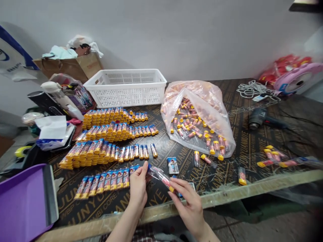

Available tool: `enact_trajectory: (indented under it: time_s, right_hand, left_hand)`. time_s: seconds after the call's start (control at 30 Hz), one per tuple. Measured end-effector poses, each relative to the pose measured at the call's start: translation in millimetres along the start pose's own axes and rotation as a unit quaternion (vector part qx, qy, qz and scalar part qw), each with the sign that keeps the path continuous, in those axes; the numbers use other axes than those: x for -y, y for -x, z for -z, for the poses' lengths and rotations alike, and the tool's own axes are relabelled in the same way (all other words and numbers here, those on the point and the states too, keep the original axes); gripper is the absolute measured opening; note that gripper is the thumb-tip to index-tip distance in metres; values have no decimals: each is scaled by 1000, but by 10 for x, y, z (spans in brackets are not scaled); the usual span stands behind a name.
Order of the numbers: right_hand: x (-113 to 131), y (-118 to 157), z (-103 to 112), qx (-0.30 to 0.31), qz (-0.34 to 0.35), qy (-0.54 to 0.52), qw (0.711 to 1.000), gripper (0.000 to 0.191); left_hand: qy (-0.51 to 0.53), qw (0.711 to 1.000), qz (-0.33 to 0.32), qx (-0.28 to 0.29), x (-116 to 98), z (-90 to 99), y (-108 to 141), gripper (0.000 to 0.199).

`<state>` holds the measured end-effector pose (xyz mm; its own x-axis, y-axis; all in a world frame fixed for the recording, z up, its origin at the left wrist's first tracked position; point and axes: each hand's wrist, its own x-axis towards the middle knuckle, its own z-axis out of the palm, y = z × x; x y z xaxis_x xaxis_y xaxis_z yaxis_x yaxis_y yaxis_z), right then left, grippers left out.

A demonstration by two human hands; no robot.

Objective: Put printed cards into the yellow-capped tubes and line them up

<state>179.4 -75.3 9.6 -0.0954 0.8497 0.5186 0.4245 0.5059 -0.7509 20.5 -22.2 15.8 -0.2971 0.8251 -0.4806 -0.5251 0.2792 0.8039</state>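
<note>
My left hand (139, 183) pinches the blue end of a clear plastic sleeve at the front of the table. My right hand (188, 201) closes on the other end, by the yellow cap of a small clear tube (165, 181) with pink contents. The tube lies slanted between both hands. Beside my left hand is a front row of capped tubes with blue printed wrappers (108, 179). A small stack of printed blue-and-white sleeves (173, 165) lies just beyond the hands. More printed pieces are partly hidden under my right hand.
Stacked rows of wrapped tubes (93, 151) fill the left, before a white basket (126, 94). An open plastic bag (199, 90) spills unwrapped tubes. A heat gun (259, 118), white cable (252, 89) and pink fan (297, 79) are right. A purple dustpan (24, 201) is left.
</note>
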Motion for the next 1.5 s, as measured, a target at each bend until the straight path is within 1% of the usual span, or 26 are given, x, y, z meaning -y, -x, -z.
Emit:
enact_trajectory:
  time_s: [0.07, 0.17, 0.23, 0.3, 0.37, 0.43, 0.5, 0.6, 0.67, 0.8, 0.93, 1.17, 1.4, 1.5]
  right_hand:
    - [-13, -14, -5, 13, -12, -11, 1000, 41]
    - [-43, -34, -11, 40, -20, -34, 998, 41]
    - [-74, -45, -18, 42, -6, -36, 998, 45]
    - [-111, -61, -22, 33, 11, -17, 999, 54]
    - [-139, -92, -14, 33, 23, 8, 999, 69]
    - [-144, -135, 9, 61, 27, 14, 998, 80]
    - [-130, -181, 37, 109, 32, -7, 994, 86]
    - [-122, -226, 61, 169, 39, -64, 983, 87]
    - [-141, -223, 56, 181, 33, -93, 979, 86]
    - [-186, -168, 23, 170, 9, -125, 978, 85]
    - [-189, -137, 7, 163, 1, -141, 977, 86]
    - [-175, -149, 10, 159, -4, -133, 978, 84]
    - [-171, -145, -31, 159, -7, -143, 977, 84]
    - [-155, -158, -47, 171, -10, -148, 974, 85]
  left_hand:
    - [-11, 999, -7, 43, -13, -17, 45, 42]
    - [-14, 995, 17, 100, -64, -43, 121, 46]
    - [-18, 991, 38, 126, -92, -51, 160, 51]
    - [-33, 984, 60, 163, -101, -48, 191, 50]
    - [-57, 972, 87, 210, -93, -42, 219, 45]
    - [-81, 960, 105, 247, -83, -41, 252, 40]
    - [-99, 952, 112, 266, -80, -45, 287, 38]
    - [-108, 947, 121, 276, -78, -53, 324, 36]
    - [-109, 947, 130, 273, -71, -51, 333, 37]
    - [-105, 949, 146, 259, -55, -38, 346, 38]
    - [-101, 952, 150, 248, -50, -43, 365, 38]
    - [-101, 952, 154, 243, -42, -45, 359, 39]
    - [-96, 956, 151, 232, -24, -40, 376, 36]
    - [-119, 956, 131, 234, -28, -23, 336, 36]
